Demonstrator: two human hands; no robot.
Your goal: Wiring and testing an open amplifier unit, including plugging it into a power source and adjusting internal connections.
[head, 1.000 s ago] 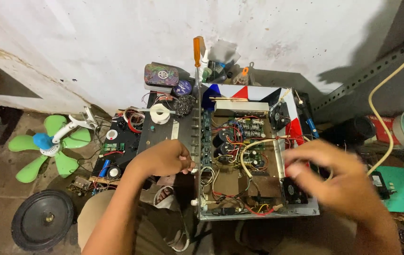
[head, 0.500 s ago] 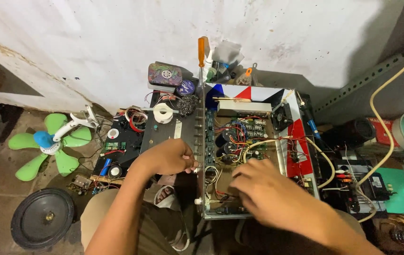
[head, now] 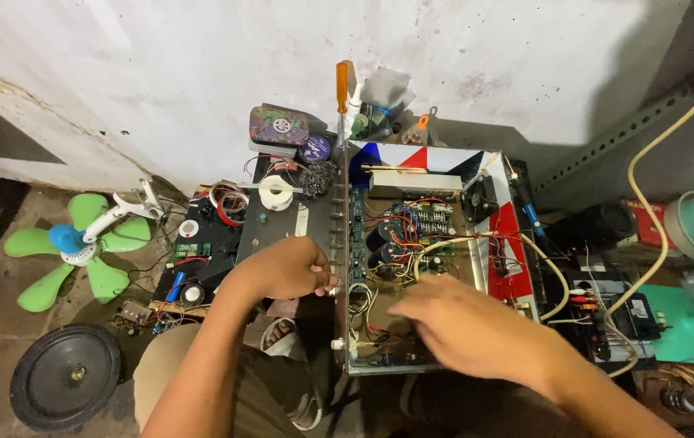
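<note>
Open metal chassis point(head: 444, 268) sits on the floor by a stained white wall point(head: 160, 73); inside walls painted w/ red, blue & white triangle shapes, no lid. Inside: circuit boards, black cylinder caps point(head: 386, 235), tangle of red, yellow & cream wires.

Black round speaker point(head: 65, 386) lies lower left, near a green plastic fan point(head: 79, 247) w/ white clip. Black panel point(head: 274, 223) just left of chassis, white tape roll point(head: 275, 193) on it. Flat tin point(head: 280, 126) w/ swirly multicolour lid sits by the wall, orange-handled screwdriver point(head: 342, 97) upright beside it. Teal plastic unit point(head: 688, 324) far right, cream cable point(head: 655, 162) looping over it.

Left hand point(head: 286, 268) curled, fingers bent over chassis' left edge, gripping the rim. Right hand point(head: 461, 328) blurred, flat & palm-down over the front inside of chassis, covering boards there; can't tell if it holds anything.
</note>
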